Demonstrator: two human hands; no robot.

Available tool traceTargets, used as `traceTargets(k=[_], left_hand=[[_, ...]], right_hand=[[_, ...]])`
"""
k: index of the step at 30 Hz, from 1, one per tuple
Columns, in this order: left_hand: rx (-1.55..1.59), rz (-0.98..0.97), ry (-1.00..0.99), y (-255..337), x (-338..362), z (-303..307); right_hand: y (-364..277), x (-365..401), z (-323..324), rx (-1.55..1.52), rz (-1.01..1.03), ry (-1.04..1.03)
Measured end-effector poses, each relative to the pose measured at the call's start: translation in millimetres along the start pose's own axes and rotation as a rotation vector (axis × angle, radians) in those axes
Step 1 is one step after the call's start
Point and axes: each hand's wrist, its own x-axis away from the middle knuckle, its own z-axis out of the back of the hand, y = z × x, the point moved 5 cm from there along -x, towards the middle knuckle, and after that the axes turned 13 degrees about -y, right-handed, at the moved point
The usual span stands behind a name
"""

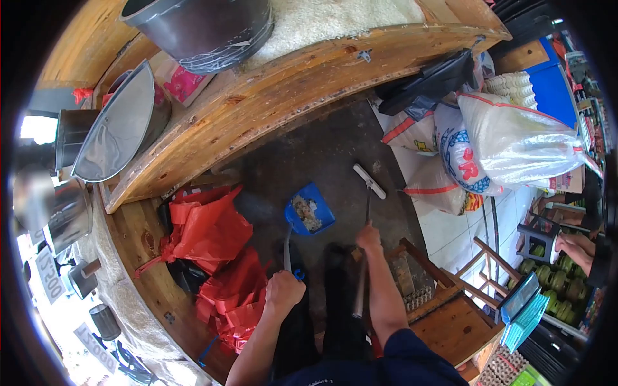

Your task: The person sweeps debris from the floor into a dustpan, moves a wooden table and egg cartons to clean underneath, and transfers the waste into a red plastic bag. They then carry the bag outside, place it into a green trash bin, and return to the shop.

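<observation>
My left hand [285,291] is closed around the grey upright handle of a blue dustpan [323,217]. Pale debris [306,213] lies in the pan, which rests on the dark floor ahead of my feet. In my right hand [369,238] is the long stick of a broom [370,182], gripped partway along. Its narrow white head touches the floor to the right of the dustpan, apart from it. The lower end of the stick reaches back past my wrist.
Red plastic bags [212,225] lie at left. A wooden rice bin [309,80] with a dark bucket [206,29] spans the front. Full sacks [508,138] stand at right, near a wooden chair [457,309]. Another person's hand [575,251] shows at far right.
</observation>
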Motion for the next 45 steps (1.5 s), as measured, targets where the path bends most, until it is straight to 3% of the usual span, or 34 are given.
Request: traceTargets(k=[4,5,7,9,10,12,15,17,19,20,23,26,28,31,34,35,37,40,45], left_hand=[[0.010,-0.008,-0.002,0.6,-3.5,3.1],[0.019,-0.030,-0.012,0.7,-3.0,0.7],[0.006,-0.040,-0.033,2.7,1.3,4.0],[-0.003,-0.042,-0.042,6.0,-1.1,9.1],[0.009,-0.033,-0.029,6.5,0.2,7.9],[0.010,-0.007,-0.031,0.1,2.4,0.0],[0.047,-0.051,-0.006,6.9,-1.5,0.7],[0.033,-0.018,-0.053,11.1,2.2,6.7],[0.040,-0.045,-0.052,9.0,4.1,6.8],[0.041,-0.086,-0.044,11.3,4.3,8.8],[0.050,-0.068,-0.054,4.8,2.6,10.8],[0.022,-0.056,-0.040,-1.5,4.2,8.1],[0.028,-0.059,-0.037,-1.3,6.3,3.3],[0.041,-0.058,-0.041,3.6,3.3,1.8],[0.045,-0.065,-0.093,4.6,-1.2,12.7],[0.056,-0.078,-0.127,5.8,-0.5,13.4],[0.074,-0.088,-0.117,4.4,4.1,21.0],[0.077,-0.074,-0.116,-14.1,2.2,17.3],[0.045,-0.078,-0.006,-27.4,-4.6,5.3]], right_hand=[[14.3,-32.8,-70.4,0.247,0.022,-0.077],[20.6,-24.1,-77.2,0.329,0.130,-0.189],[27.8,2.4,-56.2,0.411,0.223,-0.286],[19.5,53.4,-3.1,-0.011,0.178,-0.326],[18.9,42.8,4.0,0.001,0.176,-0.331],[15.0,15.4,13.0,0.235,0.149,-0.092],[-11.7,-24.7,-15.1,0.110,-0.015,-0.062],[-12.5,-37.1,-65.8,0.144,0.018,-0.112],[9.2,-56.0,-135.5,0.663,0.263,-0.266],[13.2,-35.8,-122.3,0.658,0.252,-0.258],[10.6,49.7,-53.9,0.148,0.225,-0.308],[7.0,64.8,-26.4,0.174,0.255,-0.161],[-0.2,31.9,-14.8,0.126,0.061,-0.104],[-18.6,3.9,-40.1,0.087,-0.052,-0.090],[4.6,-10.4,-91.2,0.336,0.107,-0.345],[9.6,6.6,-85.7,0.294,0.142,-0.389],[16.2,53.6,-55.2,0.056,0.181,-0.287],[27.4,95.3,-14.0,-0.002,0.191,-0.144],[1.7,37.4,68.5,0.247,0.230,0.011]])
